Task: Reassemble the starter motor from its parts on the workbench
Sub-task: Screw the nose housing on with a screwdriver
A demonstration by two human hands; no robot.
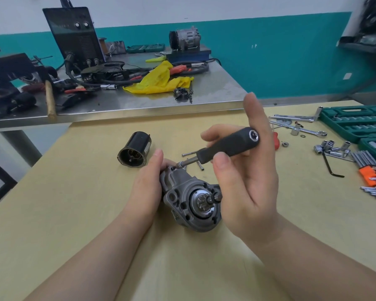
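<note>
- The starter's drive-end housing (191,203) lies on its side on the pale wooden workbench (78,213), pinion end turned toward the person, so the screw hole on its far top corner faces up and is easy to reach.
- The left hand (148,187) wraps the left flank of that housing, thumb up along its far corner and fingers curled behind; I judge it is there to stop the casting rolling or turning under the tool.
- The right hand (243,170) is mostly open: the thumb and one or two fingers pinch the black handle of a bit driver (228,145), while a long finger stands straight up. That loose pinch suits spinning a fastener lightly, not final tightening.
- The driver slants down to the left, its tip meeting the housing's far top corner just beside the left thumb. Whether the bit is fully seated in a screw head I cannot tell.
- Just beyond the housing to the left sits the black motor body (135,149), open end showing windings, apart from it and not yet fitted.
- Long through-bolts (190,153) lie just behind the housing, under the driver.
- Well to the housing's right are loose sockets (332,147), hex keys (365,158) and a green socket case (354,122).
</note>
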